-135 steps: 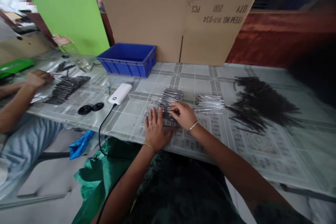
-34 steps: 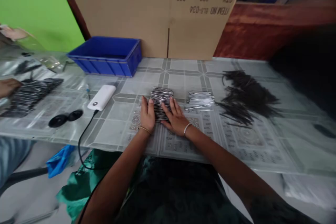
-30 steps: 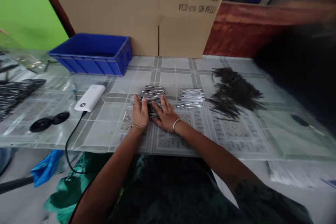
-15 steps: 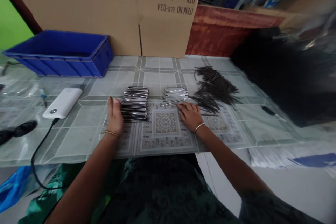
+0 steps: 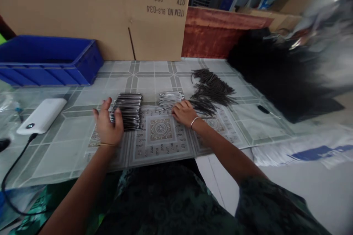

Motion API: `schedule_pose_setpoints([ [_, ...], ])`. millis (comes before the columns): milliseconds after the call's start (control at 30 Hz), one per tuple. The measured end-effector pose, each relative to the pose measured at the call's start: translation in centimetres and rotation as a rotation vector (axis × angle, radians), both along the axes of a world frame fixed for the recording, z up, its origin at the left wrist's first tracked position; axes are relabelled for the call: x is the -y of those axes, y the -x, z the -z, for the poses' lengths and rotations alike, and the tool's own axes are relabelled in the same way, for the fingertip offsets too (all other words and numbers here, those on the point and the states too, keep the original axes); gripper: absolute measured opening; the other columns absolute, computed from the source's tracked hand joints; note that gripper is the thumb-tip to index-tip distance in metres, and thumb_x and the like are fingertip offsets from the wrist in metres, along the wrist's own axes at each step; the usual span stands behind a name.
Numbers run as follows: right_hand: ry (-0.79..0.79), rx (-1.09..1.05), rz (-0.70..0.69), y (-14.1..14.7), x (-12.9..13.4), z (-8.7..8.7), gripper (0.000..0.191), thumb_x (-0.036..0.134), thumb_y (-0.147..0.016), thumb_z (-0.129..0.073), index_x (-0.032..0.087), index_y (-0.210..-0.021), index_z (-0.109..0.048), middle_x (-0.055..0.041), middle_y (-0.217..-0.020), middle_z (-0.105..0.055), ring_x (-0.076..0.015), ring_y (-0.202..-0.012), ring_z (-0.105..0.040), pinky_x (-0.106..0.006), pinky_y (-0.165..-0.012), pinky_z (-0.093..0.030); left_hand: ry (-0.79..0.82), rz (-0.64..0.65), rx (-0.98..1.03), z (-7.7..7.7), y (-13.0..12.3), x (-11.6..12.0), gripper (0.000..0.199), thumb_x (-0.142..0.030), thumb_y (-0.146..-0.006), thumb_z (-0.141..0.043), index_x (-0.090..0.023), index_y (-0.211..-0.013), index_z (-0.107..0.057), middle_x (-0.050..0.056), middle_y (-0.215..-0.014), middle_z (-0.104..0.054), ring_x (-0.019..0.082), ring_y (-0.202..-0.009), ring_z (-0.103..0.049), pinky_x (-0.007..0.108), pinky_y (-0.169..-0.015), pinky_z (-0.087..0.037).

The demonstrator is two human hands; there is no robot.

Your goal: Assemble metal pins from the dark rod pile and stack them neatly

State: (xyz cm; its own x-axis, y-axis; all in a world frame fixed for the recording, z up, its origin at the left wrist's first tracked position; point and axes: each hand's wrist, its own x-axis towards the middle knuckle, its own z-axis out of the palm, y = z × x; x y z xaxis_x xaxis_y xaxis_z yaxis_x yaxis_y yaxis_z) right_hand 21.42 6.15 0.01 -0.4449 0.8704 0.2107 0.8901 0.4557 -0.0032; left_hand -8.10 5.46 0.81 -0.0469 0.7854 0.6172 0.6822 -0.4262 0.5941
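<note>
A neat stack of thin shiny metal rods [image 5: 128, 111] lies on the patterned mat [image 5: 161, 150]. My left hand [image 5: 109, 126] is at the stack's left end, fingers spread, thumb close to the rods. A smaller bundle of silvery rods [image 5: 170, 100] lies to the right of that stack. My right hand [image 5: 184, 113] rests at the bundle's lower right corner, its fingers bent together. Whatever its fingertips pinch, if anything, is hidden. Just beyond that hand is a loose heap of thin dark strips [image 5: 213, 90].
At the back left stands a blue plastic bin [image 5: 52, 75], with a tall cardboard sheet [image 5: 91, 14] behind it. A white power bank [image 5: 41, 115] with a black cable lies at the left. A large black bag-like mass [image 5: 273, 73] covers the right side of the table.
The camera view has shifted right, so things appear further left. My left hand has spread its fingers and turned, while my right hand's fingers have drawn in near the silvery bundle.
</note>
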Motion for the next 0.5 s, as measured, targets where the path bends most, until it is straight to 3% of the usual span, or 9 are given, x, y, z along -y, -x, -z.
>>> schedule_pose_setpoints([
  [100,-0.078,-0.063,-0.008,0.5,2.0,0.6,0.017,0.03,-0.095,-0.054,0.019,-0.097,-0.067,-0.0068,-0.101,-0.065,-0.0234,-0.103,-0.051,-0.042,-0.113,-0.024,-0.083,0.205,-0.445,-1.0,-3.5,1.8,0.046,-0.032,-0.093,-0.054,-0.019,-0.137,-0.05,0.013,-0.143,-0.051,0.03,-0.141,-0.037,0.056,-0.12,-0.017],
  [167,-0.072,-0.095,-0.004,1.0,3.4,1.2,0.017,0.031,-0.095,-0.055,0.019,-0.096,-0.067,-0.0058,-0.099,-0.065,-0.0226,-0.102,-0.052,-0.042,-0.115,-0.023,-0.076,0.334,-0.66,-1.2,-6.2,2.6,0.039,-0.027,-0.092,-0.053,-0.016,-0.129,-0.058,0.013,-0.13,-0.062,0.029,-0.127,-0.052,0.051,-0.116,-0.027],
  [233,-0.036,-0.117,-0.017,0.9,4.4,1.6,0.016,0.031,-0.095,-0.055,0.02,-0.095,-0.066,-0.0047,-0.097,-0.065,-0.0215,-0.1,-0.054,-0.041,-0.115,-0.023,-0.014,0.385,-0.811,-0.9,-8.3,3.1,0.027,-0.019,-0.092,-0.05,-0.014,-0.112,-0.067,0.012,-0.106,-0.071,0.028,-0.105,-0.064,0.048,-0.105,-0.039],
  [333,0.005,-0.205,0.002,-0.8,5.4,1.6,0.018,0.033,-0.097,-0.054,0.022,-0.104,-0.066,-0.0036,-0.106,-0.067,-0.02,-0.103,-0.056,-0.042,-0.115,-0.022,0.064,0.388,-0.943,-0.1,-9.9,3.3,0.022,-0.012,-0.09,-0.048,-0.016,-0.093,-0.07,0.009,-0.085,-0.069,0.027,-0.088,-0.064,0.046,-0.091,-0.044],
  [500,0.006,-0.225,0.268,-7.0,6.6,1.5,0.021,0.03,-0.097,-0.053,0.026,-0.112,-0.067,-0.0026,-0.113,-0.068,-0.0209,-0.109,-0.056,-0.043,-0.113,-0.022,0.091,0.32,-0.897,0.8,-9.5,4.0,0.024,-0.026,-0.096,-0.045,-0.02,-0.101,-0.068,0.008,-0.099,-0.069,0.027,-0.09,-0.062,0.044,-0.083,-0.044],
])
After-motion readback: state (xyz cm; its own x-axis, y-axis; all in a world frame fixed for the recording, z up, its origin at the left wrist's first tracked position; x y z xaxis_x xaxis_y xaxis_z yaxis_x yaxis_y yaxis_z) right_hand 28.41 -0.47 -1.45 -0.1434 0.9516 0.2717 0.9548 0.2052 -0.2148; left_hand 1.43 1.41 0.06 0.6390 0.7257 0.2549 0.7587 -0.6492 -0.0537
